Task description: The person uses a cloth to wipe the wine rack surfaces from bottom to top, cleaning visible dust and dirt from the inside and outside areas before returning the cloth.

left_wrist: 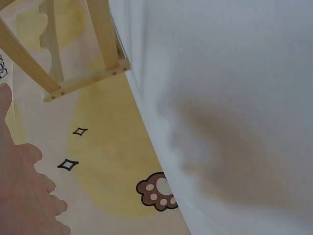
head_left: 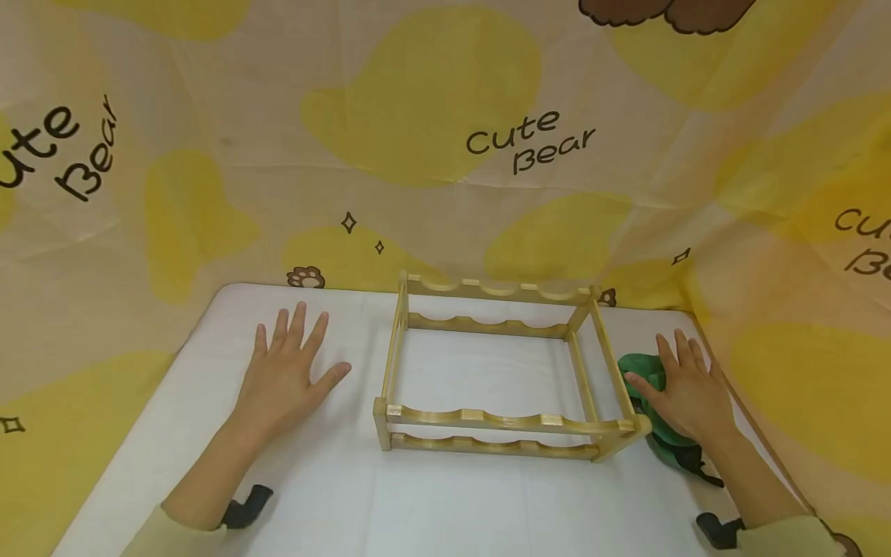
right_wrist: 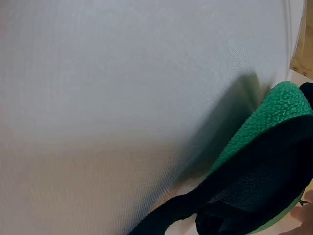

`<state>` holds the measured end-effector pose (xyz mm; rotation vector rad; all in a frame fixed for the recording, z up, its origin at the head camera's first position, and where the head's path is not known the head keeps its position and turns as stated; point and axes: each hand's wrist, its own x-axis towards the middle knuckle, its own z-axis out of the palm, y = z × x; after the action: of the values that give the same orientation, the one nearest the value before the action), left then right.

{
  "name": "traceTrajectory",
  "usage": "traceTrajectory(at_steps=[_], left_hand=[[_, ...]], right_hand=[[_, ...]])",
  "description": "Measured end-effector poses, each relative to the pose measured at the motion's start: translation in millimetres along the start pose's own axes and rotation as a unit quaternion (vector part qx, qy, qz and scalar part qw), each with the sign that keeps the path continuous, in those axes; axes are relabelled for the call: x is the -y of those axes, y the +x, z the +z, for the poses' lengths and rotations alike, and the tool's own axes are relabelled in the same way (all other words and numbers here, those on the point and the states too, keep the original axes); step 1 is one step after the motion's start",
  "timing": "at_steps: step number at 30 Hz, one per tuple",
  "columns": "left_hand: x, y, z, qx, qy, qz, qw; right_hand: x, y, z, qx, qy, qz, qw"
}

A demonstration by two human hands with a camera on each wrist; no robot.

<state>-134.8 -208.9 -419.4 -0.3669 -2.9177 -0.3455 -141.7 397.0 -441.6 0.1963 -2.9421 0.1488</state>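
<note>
A green terry-cloth item with black trim is seen on a white table, just beside the right end of a scalloped wooden bottle rack. It is partly covered by the right hand; contact cannot be confirmed. The left hand is held left of the rack. On both, fingers are extended and nothing is gripped. Yellow-patterned fabric is seen behind.

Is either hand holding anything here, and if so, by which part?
Nothing is held. The left hand and right hand have fingers extended; whether the right touches the green fabric item cannot be told.
</note>
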Motion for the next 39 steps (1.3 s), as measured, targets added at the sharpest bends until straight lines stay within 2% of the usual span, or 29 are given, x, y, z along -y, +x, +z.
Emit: traceTrajectory(at_steps=[6, 15, 25, 33, 39], left_hand=[[-11.1, -5.4, -2.9, -0.015, -0.007, 0.023, 0.9996], [-26.4, -10.3, -4.6, -0.019, -0.021, 0.045, 0.9986], [-37.1, -18.7, -1.6, -0.027, -0.030, 0.070, 0.9968], [-41.0, -24.7, 2.7, -0.049, -0.041, 0.085, 0.9944], [-42.8, -28.3, 4.6, -0.068, -0.054, 0.100, 0.9912]], right_hand=[[-2.0, 3.4, 5.4, 0.026, 0.013, 0.028, 0.999], [-6.7, 8.0, 18.3, 0.092, 0.036, 0.079, 0.992], [-2.0, 14.7, 22.7, 0.116, 0.036, 0.103, 0.987], [-0.8, 19.2, 22.4, 0.141, 0.047, 0.122, 0.981], [1.9, 21.1, 22.3, 0.132, 0.050, 0.122, 0.982]])
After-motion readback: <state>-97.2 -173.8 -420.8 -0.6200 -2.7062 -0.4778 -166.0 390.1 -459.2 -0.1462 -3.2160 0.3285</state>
